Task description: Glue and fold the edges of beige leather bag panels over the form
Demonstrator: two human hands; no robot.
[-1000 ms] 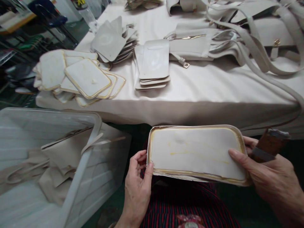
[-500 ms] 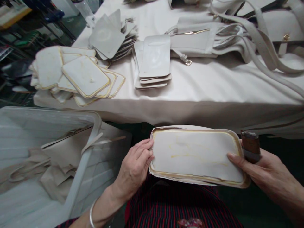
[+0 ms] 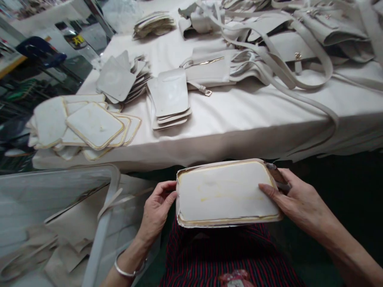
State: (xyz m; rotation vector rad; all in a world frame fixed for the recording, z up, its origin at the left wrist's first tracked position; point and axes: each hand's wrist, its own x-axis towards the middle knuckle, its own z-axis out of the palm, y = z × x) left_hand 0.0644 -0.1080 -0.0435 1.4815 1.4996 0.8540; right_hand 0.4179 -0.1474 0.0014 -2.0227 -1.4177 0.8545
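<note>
Above my lap I hold a pale, rounded-corner bag piece (image 3: 224, 193) with yellowish glue along its border and thin layers at its edges. My left hand (image 3: 158, 209) is closed at its left end, thumb and forefinger on the edge. My right hand (image 3: 295, 195) grips the right end, thumb on top and the other fingers mostly hidden. Also in the right hand is a brown, flat tool (image 3: 277, 177), partly behind the piece; its kind I cannot make out.
A clear plastic bin (image 3: 115, 175) with off-white scraps stands at left. On the cloth-covered table (image 3: 239, 115) lie glue-edged panels (image 3: 95, 123), a stack of plain panels (image 3: 172, 95), another panel pile (image 3: 116, 77) and off-white bags with straps (image 3: 299, 48).
My view has shifted up and right. The bag piece now slants, its right end higher. My left fingers have moved from lying along the edge to a pinch at it.
</note>
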